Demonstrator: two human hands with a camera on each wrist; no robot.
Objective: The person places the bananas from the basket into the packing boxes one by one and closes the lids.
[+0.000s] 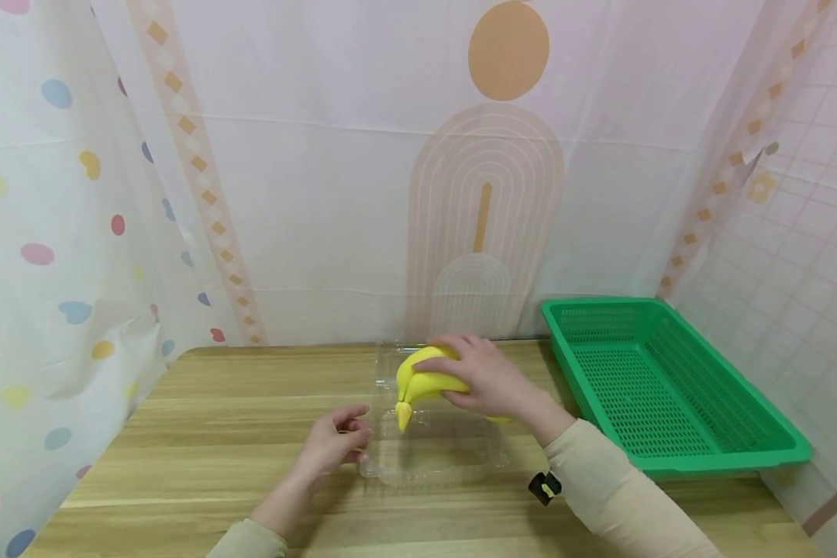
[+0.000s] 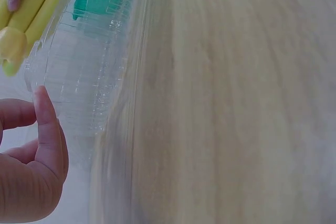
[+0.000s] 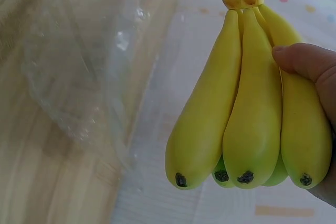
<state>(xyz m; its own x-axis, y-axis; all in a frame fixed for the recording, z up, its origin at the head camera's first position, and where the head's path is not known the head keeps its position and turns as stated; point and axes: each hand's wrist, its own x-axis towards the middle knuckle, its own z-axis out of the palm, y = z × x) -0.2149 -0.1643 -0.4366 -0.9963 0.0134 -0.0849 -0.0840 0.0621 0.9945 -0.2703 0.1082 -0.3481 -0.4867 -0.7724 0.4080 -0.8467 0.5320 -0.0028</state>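
Observation:
In the head view my right hand (image 1: 491,380) grips a bunch of yellow bananas (image 1: 432,385) from above, its stem end tilted down to the left. The right wrist view shows the thumb (image 3: 302,61) laid along one banana, with dark tips at the lower ends. Beneath the bunch sits a clear plastic clamshell box (image 1: 446,471), its lid raised at the back. My left hand (image 1: 332,443) is at the box's left edge, fingers loosely bent. In the left wrist view a fingertip (image 2: 41,92) comes right up to the clear rim.
A green plastic basket (image 1: 676,395) with slotted sides stands on the right of the wooden table (image 1: 251,418). Patterned curtains (image 1: 321,194) hang behind the table and at both sides. A small black object (image 1: 545,488) shows beside the right sleeve.

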